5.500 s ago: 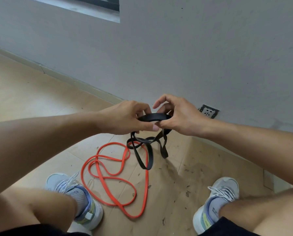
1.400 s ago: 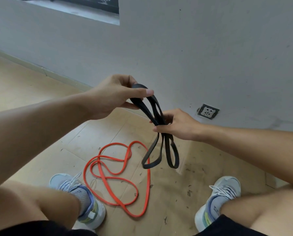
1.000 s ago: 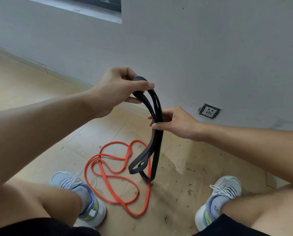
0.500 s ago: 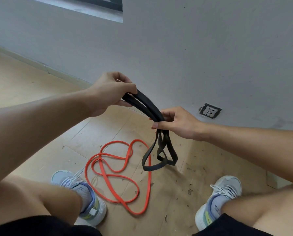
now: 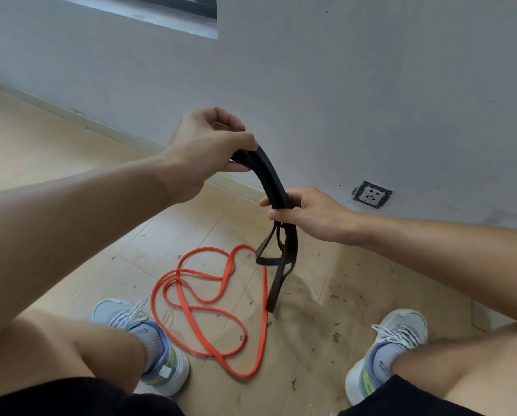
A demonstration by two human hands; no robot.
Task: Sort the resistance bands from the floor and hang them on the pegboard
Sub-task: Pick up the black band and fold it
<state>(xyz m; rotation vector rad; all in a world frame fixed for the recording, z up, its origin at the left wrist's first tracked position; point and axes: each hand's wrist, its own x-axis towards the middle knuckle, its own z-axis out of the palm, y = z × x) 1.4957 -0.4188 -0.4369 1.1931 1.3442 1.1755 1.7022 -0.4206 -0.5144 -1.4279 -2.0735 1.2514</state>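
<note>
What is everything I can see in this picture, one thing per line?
black band: one, black, folded into several strands, held up between both hands, its loops hanging above the floor
orange band: one, orange, lying in loose loops on the floor between the shoes
floor: one, light wood, flecked with dark scraps
wall: one, grey-white, behind the hands
wall socket: one, white with a dark frame, low on the wall
shoes: two, pale grey-blue with white laces, on the floor
left hand: one, gripping the band's upper end
right hand: one, gripping the band lower down
</note>
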